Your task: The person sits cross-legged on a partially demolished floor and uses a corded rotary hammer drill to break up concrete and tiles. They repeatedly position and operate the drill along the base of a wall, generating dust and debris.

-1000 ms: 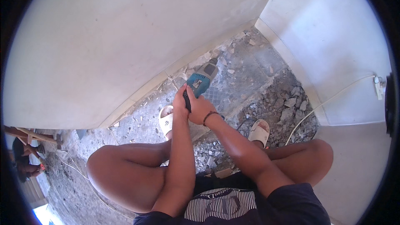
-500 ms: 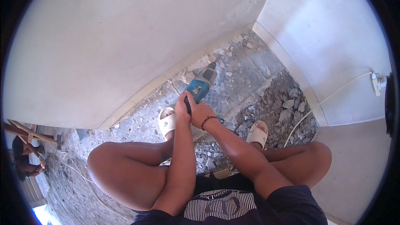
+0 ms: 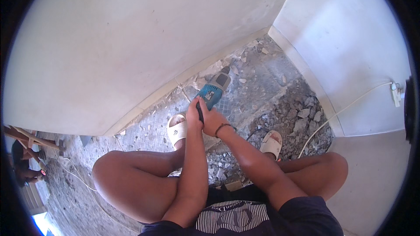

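Note:
Both my hands are wrapped round the rear grip of a teal and grey rotary hammer drill (image 3: 212, 91). My left hand (image 3: 194, 114) closes on the handle from the left side. On the other side my right hand (image 3: 213, 120), with a dark bracelet at the wrist, grips the same handle. The tool slants away from me, its dark nose pointing at the broken floor (image 3: 258, 70) close to the far wall's base. Its bit is hard to make out against the rubble. Loose tile chips lie around the nose.
Broken rubble (image 3: 302, 120) is heaped at the right, near the corner. A white cable (image 3: 345, 112) runs from a socket strip (image 3: 396, 95) on the right wall. My sandalled feet stand either side of my hands. Another person (image 3: 28, 161) is at the far left by wooden pieces.
The drill and both hands have shifted very slightly to the right in the picture, along with the surrounding scene. My grip on the drill is unchanged.

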{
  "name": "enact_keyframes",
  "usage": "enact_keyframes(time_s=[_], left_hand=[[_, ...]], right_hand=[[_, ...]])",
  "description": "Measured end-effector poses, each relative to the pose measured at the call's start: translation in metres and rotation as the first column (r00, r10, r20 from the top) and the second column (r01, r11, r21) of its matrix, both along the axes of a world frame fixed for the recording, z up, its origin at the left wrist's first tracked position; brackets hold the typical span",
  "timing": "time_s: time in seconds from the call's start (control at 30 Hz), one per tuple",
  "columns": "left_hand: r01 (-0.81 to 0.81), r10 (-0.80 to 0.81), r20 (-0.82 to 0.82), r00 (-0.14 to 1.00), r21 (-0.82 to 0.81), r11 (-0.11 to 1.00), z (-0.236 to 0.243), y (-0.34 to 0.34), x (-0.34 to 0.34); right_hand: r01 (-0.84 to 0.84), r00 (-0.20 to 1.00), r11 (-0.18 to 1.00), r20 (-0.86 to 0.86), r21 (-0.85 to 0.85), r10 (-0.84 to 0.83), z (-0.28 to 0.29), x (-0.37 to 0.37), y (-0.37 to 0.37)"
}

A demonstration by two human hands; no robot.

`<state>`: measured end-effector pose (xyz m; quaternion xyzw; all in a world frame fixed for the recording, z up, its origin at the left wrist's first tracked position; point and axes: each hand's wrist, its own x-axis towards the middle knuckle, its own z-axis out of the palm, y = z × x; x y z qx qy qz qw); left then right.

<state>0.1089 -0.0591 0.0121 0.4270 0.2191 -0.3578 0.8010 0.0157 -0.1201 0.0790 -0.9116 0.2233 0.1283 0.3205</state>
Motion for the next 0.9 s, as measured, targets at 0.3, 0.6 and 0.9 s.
enact_keyframes(time_s=[0.3,0.6,0.9], left_hand=[[-0.004,0.002,0.019,1.0,0.091,0.996,0.021,-0.008,0.008],[-0.001,0.002,-0.009,1.0,0.069,0.998,-0.001,-0.004,0.006],[-0.021,0.022,-0.017,1.0,0.043,0.999,-0.022,-0.003,0.008]], right_hand=[[0.006,1.0,0.999,-0.004,0.045,-0.006,0.008,0.007,-0.007],[-0.021,1.0,1.0,0.018,0.0,0.021,-0.002,0.004,-0.003],[-0.039,0.999,0.999,-0.002,0.001,0.039,-0.005,0.004,-0.002]])
